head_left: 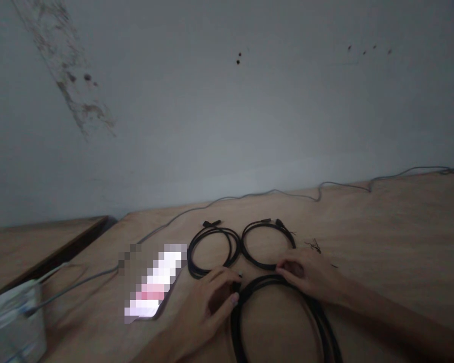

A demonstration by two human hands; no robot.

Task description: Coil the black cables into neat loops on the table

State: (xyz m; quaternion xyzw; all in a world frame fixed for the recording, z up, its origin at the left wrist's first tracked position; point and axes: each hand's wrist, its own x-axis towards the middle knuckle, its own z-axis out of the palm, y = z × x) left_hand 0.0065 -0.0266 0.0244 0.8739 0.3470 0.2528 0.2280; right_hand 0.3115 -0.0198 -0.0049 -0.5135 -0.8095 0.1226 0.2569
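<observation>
— Holding anything on your left side?

— Yes. My left hand is curled, thumb and fingertips closed on a small black piece by the left edge of the large cable coil. That coil lies on the bench nearest me, its near part out of view.

— And your right?

— My right hand is bent, thumb and fingertips together at the coil's far edge. Can't tell if I grip cable.

— Next ring out?

— Two smaller black coils, side by side: left one, right one, plug ends on their far sides. Thin dark ties just beyond my right hand.

— Farther?

— Lit slab, pixelated, left of my left hand. White box at far left. Thin grey cable trailing along the foot of a scarred, holed wall.
</observation>
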